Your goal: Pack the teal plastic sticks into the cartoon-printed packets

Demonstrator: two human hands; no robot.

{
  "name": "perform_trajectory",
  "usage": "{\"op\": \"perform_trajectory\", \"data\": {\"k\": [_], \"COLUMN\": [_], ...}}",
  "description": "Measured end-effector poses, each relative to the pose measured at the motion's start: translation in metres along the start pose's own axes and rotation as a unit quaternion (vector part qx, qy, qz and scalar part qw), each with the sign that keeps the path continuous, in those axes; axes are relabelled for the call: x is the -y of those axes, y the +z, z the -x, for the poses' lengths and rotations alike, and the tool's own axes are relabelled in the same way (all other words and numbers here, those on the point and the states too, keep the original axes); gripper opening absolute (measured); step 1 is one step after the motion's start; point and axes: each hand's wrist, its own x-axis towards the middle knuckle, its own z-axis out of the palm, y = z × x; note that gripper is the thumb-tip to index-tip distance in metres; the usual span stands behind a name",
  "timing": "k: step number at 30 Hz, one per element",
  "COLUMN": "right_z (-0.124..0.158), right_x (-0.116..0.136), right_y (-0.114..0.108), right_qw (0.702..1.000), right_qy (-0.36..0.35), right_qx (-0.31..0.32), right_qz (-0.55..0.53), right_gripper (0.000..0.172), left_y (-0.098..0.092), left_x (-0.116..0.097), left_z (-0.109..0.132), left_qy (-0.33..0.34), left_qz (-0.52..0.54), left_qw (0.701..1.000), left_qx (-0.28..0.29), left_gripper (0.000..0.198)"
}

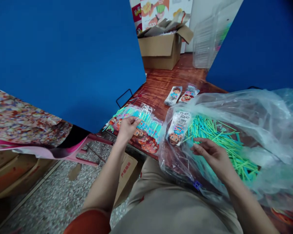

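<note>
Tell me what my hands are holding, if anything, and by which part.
That can't be told: your left hand is at the packets, your right hand near the loose sticks, but neither shows a clear hold.

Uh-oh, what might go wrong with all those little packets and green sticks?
The row of packets lies near the table's edge, so a bump from the left hand might knock some to the floor.
The sticks lie loose with the crumpled clear bag, so a tug by the right hand could scatter them.
</note>
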Motion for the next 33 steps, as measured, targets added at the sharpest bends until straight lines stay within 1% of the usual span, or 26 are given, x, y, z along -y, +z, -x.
{"op": "perform_trajectory", "data": {"k": [2, 3, 6, 9, 12, 14, 19, 22, 25, 29, 31, 33], "right_z": [0.001, 0.001, 0.003, 0.006, 0.008, 0.01, 0.015, 0.021, 0.028, 0.043, 0.051, 0.06], "right_x": [-0.003, -0.004, -0.006, -0.007, -0.009, -0.011, -0.016, -0.018, -0.019, -0.025, -0.03, -0.038], "right_y": [0.001, 0.001, -0.001, -0.003, -0.004, -0.004, -0.005, -0.006, -0.008, -0.013, -0.017, -0.021], "right_qw": [1.0, 1.0, 0.999, 0.999, 0.999, 0.999, 0.995, 0.992, 0.987, 0.974, 0.965, 0.955], "right_qy": [-0.011, -0.015, -0.02, -0.02, -0.03, -0.04, -0.069, -0.087, -0.105, -0.139, -0.158, -0.175], "right_qx": [0.001, 0.0, -0.006, -0.018, -0.024, -0.028, -0.051, -0.062, -0.081, -0.134, -0.165, -0.201], "right_qz": [0.012, 0.017, 0.025, 0.022, 0.021, 0.025, 0.044, 0.065, 0.092, 0.118, 0.128, 0.13], "right_gripper": [0.04, 0.038, 0.036, 0.035, 0.034, 0.032, 0.032, 0.03, 0.03, 0.027, 0.026, 0.027], "left_y": [-0.004, -0.003, 0.003, 0.012, 0.022, 0.028, 0.038, 0.039, 0.035, 0.023, 0.017, 0.014], "left_x": [0.005, 0.005, 0.001, -0.007, -0.013, -0.014, -0.011, -0.009, -0.008, -0.006, -0.01, -0.023], "left_z": [-0.01, -0.013, -0.012, -0.004, 0.004, 0.008, 0.016, 0.02, 0.025, 0.036, 0.047, 0.065], "left_qy": [0.0, 0.0, -0.002, -0.01, -0.001, 0.015, 0.031, 0.056, 0.081, 0.125, 0.178, 0.254], "left_qz": [-0.1, -0.156, -0.309, -0.409, -0.468, -0.496, -0.562, -0.579, -0.58, -0.559, -0.537, -0.497], "left_qw": [0.995, 0.987, 0.949, 0.909, 0.879, 0.863, 0.819, 0.803, 0.798, 0.803, 0.807, 0.815], "left_qx": [-0.023, -0.034, -0.066, -0.077, -0.09, -0.097, -0.113, -0.126, -0.141, -0.165, -0.166, -0.152], "left_gripper": [0.031, 0.028, 0.024, 0.03, 0.039, 0.039, 0.031, 0.028, 0.029, 0.031, 0.03, 0.026]}}
